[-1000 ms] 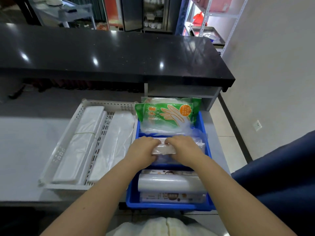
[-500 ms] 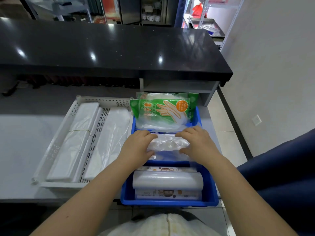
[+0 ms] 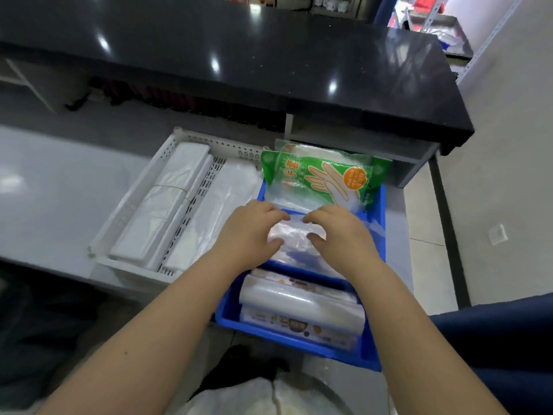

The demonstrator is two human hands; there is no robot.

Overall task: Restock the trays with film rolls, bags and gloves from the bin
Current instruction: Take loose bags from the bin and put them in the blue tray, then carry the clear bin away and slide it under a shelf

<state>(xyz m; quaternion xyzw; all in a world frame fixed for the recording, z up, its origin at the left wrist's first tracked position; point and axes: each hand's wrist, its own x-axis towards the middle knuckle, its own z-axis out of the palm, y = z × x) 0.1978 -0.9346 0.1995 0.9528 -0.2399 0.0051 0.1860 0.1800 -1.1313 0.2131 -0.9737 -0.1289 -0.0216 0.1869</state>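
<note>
A blue tray (image 3: 375, 351) sits at the counter's right end. Its near compartment holds film rolls (image 3: 302, 307), one clear roll on printed boxes. In its middle compartment lies a clear plastic bag pack (image 3: 294, 235). My left hand (image 3: 248, 235) and my right hand (image 3: 344, 238) both rest on that pack, fingers curled over its top edge and thumbs pressing its near side. Green glove packs (image 3: 317, 178) lean at the tray's far end. A white perforated tray (image 3: 131, 202) to the left holds folded white bags (image 3: 167, 202).
A black raised countertop (image 3: 239, 52) overhangs the far side. The grey work surface (image 3: 51, 187) stretches left of the white tray. A blue seat or cloth (image 3: 493, 339) is at the right, and tiled floor beyond the counter's end.
My hands spread apart over the clear bag pack, then came closer together on it. The view has tilted and shifted, so the trays sit more to the right.
</note>
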